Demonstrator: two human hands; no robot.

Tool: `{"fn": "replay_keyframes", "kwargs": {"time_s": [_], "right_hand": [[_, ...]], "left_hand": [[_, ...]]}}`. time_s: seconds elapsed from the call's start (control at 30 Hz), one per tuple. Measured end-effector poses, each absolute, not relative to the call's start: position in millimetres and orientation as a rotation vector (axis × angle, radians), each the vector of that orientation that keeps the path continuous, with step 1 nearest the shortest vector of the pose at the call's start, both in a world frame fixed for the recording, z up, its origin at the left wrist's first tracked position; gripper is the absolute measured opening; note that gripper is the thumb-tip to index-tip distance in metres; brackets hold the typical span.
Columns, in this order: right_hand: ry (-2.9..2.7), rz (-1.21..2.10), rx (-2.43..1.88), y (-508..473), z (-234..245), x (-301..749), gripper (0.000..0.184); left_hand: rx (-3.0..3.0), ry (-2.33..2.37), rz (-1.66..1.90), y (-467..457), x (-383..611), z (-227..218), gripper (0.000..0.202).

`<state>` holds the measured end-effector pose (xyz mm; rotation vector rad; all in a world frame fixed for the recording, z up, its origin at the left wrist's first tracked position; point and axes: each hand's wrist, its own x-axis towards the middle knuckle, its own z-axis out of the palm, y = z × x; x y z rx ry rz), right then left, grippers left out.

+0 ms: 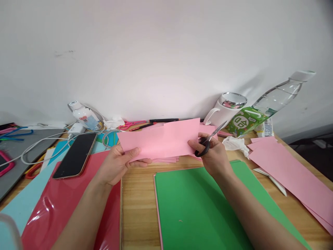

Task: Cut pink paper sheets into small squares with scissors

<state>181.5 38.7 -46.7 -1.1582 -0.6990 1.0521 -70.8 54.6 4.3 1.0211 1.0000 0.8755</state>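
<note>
A pink strip of paper (161, 140) is held up between both hands above the wooden table. My left hand (122, 161) pinches its left end, thumb in front and fingers behind. My right hand (214, 152) pinches the right end between thumb and finger. Black-handled scissors (205, 143) also hang in my right hand, their blades pointing up and to the right. Below my right hand lies a stack of green paper (197, 205), with a pink edge showing under it. More pink paper pieces (168, 160) lie behind and below the held strip.
A phone (75, 156) rests on red sheets in a clear wrapper (67, 201) at left. White cables (39, 140) and a small bottle (84, 116) are behind it. At back right stand a white mug (223, 109), a green packet (243, 121) and a water bottle (281, 93). Pink strips (288, 170) lie right.
</note>
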Motion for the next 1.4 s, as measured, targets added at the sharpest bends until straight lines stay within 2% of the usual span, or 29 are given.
{"fn": "replay_keyframes", "kwargs": {"time_s": [0.2,0.37,0.5,0.63,0.83,0.97,1.4], "right_hand": [[-0.714,1.073,-1.218,36,-45,182,0.036],[-0.974,1.321,-1.179,28,-36,171,0.037],[-1.222,1.515,-1.029,18,-29,156,0.035],[-1.347,1.68,-0.961,10,-29,145,0.028],[-1.311,1.752,-0.914,6,-33,140,0.033],[-1.291,1.77,-0.938,5,-29,135,0.023],[-1.269,1.699,-0.938,5,-25,137,0.028]], "left_hand": [[1.033,1.065,0.952,55,-71,4,0.014],[0.985,1.047,1.241,60,-77,11,0.016],[0.957,1.042,1.334,58,-77,18,0.015],[0.992,1.055,1.313,53,-71,21,0.016],[1.055,1.079,1.245,48,-64,18,0.012],[1.073,1.062,1.217,45,-59,17,0.012],[1.231,1.086,1.061,41,-58,3,0.029]]}}
